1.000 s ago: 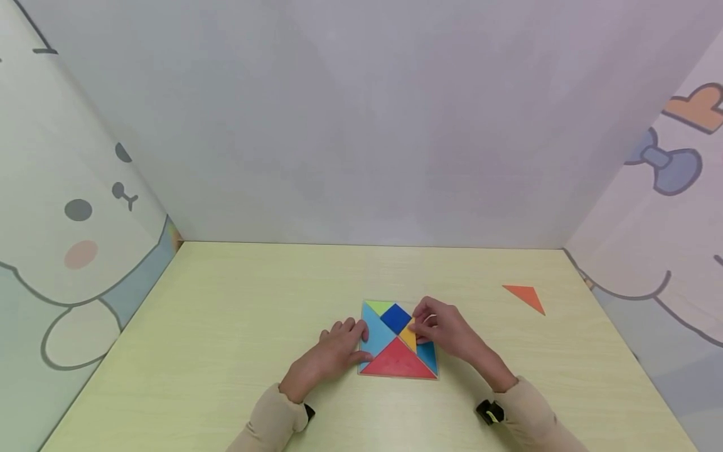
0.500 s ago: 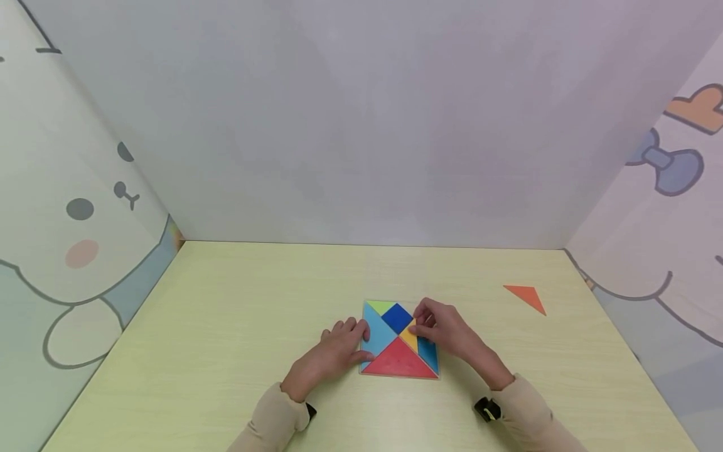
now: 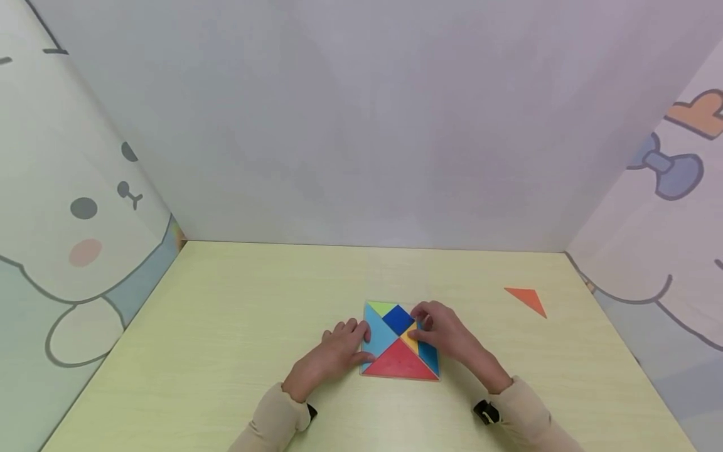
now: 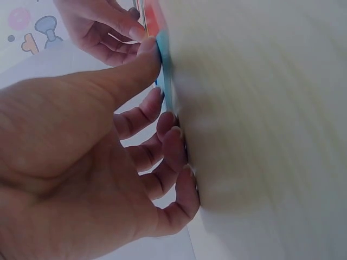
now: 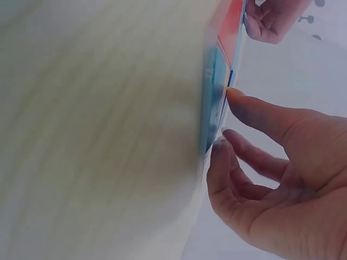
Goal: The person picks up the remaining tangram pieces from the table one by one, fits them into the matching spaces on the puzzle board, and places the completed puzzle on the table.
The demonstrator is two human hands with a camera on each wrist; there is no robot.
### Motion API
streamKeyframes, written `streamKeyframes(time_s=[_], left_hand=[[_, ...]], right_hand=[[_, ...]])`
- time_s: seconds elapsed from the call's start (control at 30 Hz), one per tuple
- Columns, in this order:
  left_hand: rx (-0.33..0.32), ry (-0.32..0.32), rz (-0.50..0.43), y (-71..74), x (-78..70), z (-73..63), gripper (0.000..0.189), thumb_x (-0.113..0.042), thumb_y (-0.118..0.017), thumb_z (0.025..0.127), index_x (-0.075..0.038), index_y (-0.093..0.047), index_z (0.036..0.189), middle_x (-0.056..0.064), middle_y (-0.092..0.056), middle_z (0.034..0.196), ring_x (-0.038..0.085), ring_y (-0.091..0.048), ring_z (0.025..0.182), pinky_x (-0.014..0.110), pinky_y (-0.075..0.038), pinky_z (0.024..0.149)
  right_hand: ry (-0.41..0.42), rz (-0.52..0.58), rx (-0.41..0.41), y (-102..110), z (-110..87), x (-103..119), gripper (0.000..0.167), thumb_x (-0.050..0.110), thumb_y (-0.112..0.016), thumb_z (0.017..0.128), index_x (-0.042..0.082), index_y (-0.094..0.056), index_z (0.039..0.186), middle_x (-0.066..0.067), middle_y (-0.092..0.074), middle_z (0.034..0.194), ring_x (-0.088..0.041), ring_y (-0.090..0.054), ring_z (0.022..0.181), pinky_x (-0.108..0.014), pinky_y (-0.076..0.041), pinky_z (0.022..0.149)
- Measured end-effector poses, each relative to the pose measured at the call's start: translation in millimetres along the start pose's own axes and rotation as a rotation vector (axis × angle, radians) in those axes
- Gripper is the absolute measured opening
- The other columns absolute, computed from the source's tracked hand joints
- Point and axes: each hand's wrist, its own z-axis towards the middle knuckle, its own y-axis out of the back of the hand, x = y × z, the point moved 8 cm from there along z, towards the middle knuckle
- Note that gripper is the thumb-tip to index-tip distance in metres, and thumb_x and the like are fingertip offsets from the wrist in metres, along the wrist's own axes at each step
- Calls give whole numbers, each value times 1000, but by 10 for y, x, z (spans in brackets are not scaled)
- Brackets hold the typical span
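A square tangram board [image 3: 401,378] lies on the table, bearing a light-blue triangle [image 3: 380,333], a red triangle [image 3: 400,362], a dark-blue square [image 3: 398,320], a lime-green triangle [image 3: 382,307] and a blue piece [image 3: 428,356]. My left hand [image 3: 333,355] holds the board's left side, thumb over the light-blue triangle's lower corner, fingers along the edge. With thumb and curled fingers my right hand [image 3: 446,329] grips a yellow triangle [image 3: 413,342] at the board's right. In the right wrist view its thumb [image 5: 244,105] touches that piece's edge. Fingers partly hide the board's upper-right corner.
An orange triangle [image 3: 529,300] lies apart on the table [image 3: 254,301], to the right of and beyond the board. A pale wall [image 3: 361,125] rises behind the table, and cartoon-printed panels [image 3: 85,157] stand at both sides.
My right hand's fingers have shifted slightly on the yellow triangle, which sits a little closer in beside the dark-blue square. The left hand stays on the board; the orange triangle has not moved.
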Motion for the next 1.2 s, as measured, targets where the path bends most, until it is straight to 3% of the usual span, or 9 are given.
streamKeyframes(time_s=[0.2, 0.33, 0.5, 0.8, 0.9, 1.2], left_hand=[[-7, -22, 6, 0, -27, -9, 31, -33, -71, 97, -14, -49, 109, -2, -42, 96, 21, -43, 95, 38, -31, 77], [-11, -37, 28, 8, -37, -11, 30, -32, -71, 98, -14, -49, 108, -2, -42, 96, 21, -43, 94, 37, -31, 76], [-6, -39, 37, 15, -43, -2, 31, -33, -71, 97, -14, -49, 108, -2, -43, 96, 21, -44, 94, 37, -31, 75], [-1, -36, 35, 22, -43, 0, 32, -34, -71, 97, -13, -49, 109, -1, -43, 97, 22, -45, 94, 37, -32, 75], [-1, -35, 32, 16, -36, 2, 33, -34, -71, 97, -13, -49, 110, -1, -43, 97, 22, -45, 94, 37, -32, 75], [2, -28, 6, 11, -23, -12, 33, -34, -71, 97, -14, -49, 111, -1, -43, 97, 21, -44, 94, 36, -31, 74]], right_hand=[[310, -152, 10, -70, -65, 191, 39, 8, -76, 93, 0, -65, 130, -18, -60, 128, -37, -55, 120, -43, -57, 90], [417, -154, 124, -176, -149, 264, 47, 12, -67, 100, -4, -55, 142, -24, -48, 147, -44, -44, 135, -53, -51, 100], [385, -161, 239, -260, -198, 256, 59, 24, -57, 107, -6, -39, 154, -23, -37, 158, -44, -35, 144, -58, -41, 109], [339, -190, 286, -287, -223, 222, 67, 33, -55, 107, -3, -30, 158, -22, -29, 164, -46, -24, 150, -62, -33, 113], [321, -174, 299, -297, -218, 210, 68, 35, -55, 107, -1, -29, 159, -20, -27, 165, -44, -23, 151, -61, -35, 113], [309, -98, 252, -204, -191, 192, 62, 30, -61, 105, 3, -38, 156, -20, -33, 159, -40, -35, 143, -53, -48, 104]])
